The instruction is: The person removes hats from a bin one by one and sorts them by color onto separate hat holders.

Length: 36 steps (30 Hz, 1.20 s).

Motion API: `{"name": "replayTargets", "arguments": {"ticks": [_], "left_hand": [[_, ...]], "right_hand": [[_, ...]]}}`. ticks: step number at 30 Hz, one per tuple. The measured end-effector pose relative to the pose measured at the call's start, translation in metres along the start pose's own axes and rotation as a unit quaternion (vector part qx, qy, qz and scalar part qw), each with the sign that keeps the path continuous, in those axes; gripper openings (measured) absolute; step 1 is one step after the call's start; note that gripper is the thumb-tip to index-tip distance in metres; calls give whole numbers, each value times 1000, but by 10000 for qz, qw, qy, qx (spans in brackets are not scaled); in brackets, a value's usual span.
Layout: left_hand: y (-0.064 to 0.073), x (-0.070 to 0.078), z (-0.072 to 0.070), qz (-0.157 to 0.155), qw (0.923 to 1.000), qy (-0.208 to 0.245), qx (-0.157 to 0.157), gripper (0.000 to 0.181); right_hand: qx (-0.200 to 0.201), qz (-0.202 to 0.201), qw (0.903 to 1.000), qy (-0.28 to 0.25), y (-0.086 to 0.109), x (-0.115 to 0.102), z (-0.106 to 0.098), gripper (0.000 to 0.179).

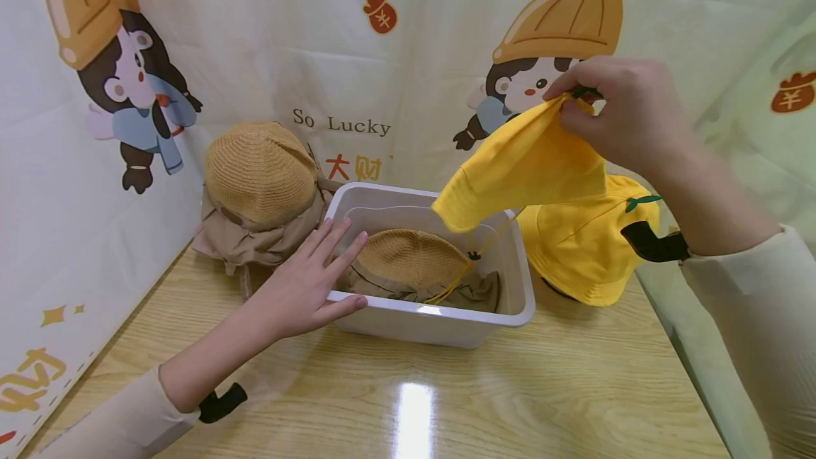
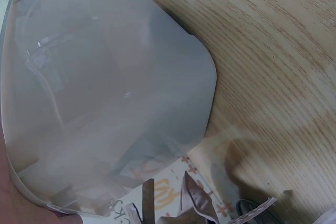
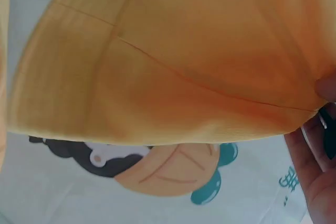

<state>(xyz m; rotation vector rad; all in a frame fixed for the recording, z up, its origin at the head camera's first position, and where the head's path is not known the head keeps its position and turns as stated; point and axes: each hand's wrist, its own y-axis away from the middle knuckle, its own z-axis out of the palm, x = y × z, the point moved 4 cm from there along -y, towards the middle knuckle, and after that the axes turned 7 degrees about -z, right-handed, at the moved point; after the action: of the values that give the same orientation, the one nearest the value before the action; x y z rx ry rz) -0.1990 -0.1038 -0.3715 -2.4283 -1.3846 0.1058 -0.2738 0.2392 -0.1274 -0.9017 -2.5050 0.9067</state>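
Observation:
My right hand (image 1: 627, 108) pinches a yellow bucket hat (image 1: 525, 165) by the top of its crown and holds it up over the right end of a white plastic bin (image 1: 408, 328). The hat hangs tilted, brim down to the left, and its thin yellow cord (image 1: 459, 278) trails into the bin. In the right wrist view the hat's cloth (image 3: 184, 61) fills most of the picture. My left hand (image 1: 319, 278), fingers spread, rests on the bin's left rim. Inside the bin lies a straw hat (image 1: 411, 257) with a brown cloth brim.
Left of the bin a second straw hat (image 1: 261, 172) with a brown cloth brim sits on the wooden table (image 1: 306, 395). Right of the bin another yellow hat (image 1: 586, 246) with a green sprout stands on the table. A printed curtain (image 1: 255, 41) hangs behind.

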Motion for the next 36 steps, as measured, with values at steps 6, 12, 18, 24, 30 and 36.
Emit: {"name": "replayTargets", "arguments": {"ticks": [6, 12, 18, 24, 30, 36], "left_hand": [[-1, 0, 0, 2, 10000, -42, -1, 88], [-2, -1, 0, 15, 10000, -20, 13, 87], [-1, 0, 0, 57, 10000, -44, 11, 87], [-1, -1, 0, 103, 9999, -96, 47, 86], [0, -2, 0, 89, 9999, -105, 49, 87], [1, -3, 1, 68, 9999, -68, 33, 87]], "right_hand": [[701, -193, 9973, -128, 5, 10, -16, 25], [727, -6, 9972, -148, 13, 20, -24, 20], [799, 362, 9961, -75, 24, 34, -29, 19], [952, 522, 9938, 243, 35, 46, -42, 19], [1056, 921, 9889, 492, 42, 54, -57, 20], [1204, 1275, 9833, 487, 54, 73, -70, 28]]}}
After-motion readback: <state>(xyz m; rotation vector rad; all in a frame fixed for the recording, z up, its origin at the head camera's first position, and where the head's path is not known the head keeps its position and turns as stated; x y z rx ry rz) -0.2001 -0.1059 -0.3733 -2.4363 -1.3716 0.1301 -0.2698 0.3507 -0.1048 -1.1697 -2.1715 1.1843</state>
